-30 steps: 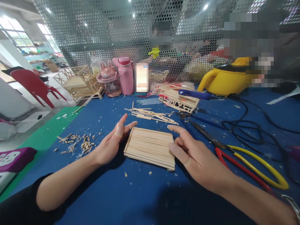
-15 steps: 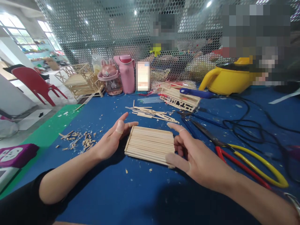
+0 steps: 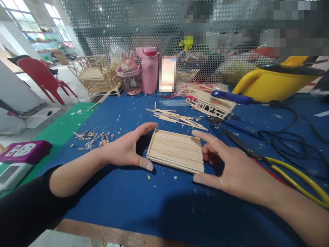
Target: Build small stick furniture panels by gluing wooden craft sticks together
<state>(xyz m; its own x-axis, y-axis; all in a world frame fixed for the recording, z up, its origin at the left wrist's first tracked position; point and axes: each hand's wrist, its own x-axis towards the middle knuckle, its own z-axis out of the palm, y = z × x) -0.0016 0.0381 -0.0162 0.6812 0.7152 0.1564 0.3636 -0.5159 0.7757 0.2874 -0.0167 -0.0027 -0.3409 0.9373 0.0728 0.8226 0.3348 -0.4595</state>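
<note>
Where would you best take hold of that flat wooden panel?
Probably by its two short ends, left hand from the left, right hand from the right: the panel lies flat on the table, longer side to side, so thumb and fingers could span each end.

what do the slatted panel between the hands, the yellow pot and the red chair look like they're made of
Slatted panel: probably wood, bare and matte; pale sticks lie side by side, ends slightly uneven.
Yellow pot: smooth, slightly shiny outside in one even colour; plastic or coated metal, I can't tell which.
Red chair: likely moulded plastic, smooth; back and legs share one red.
</note>
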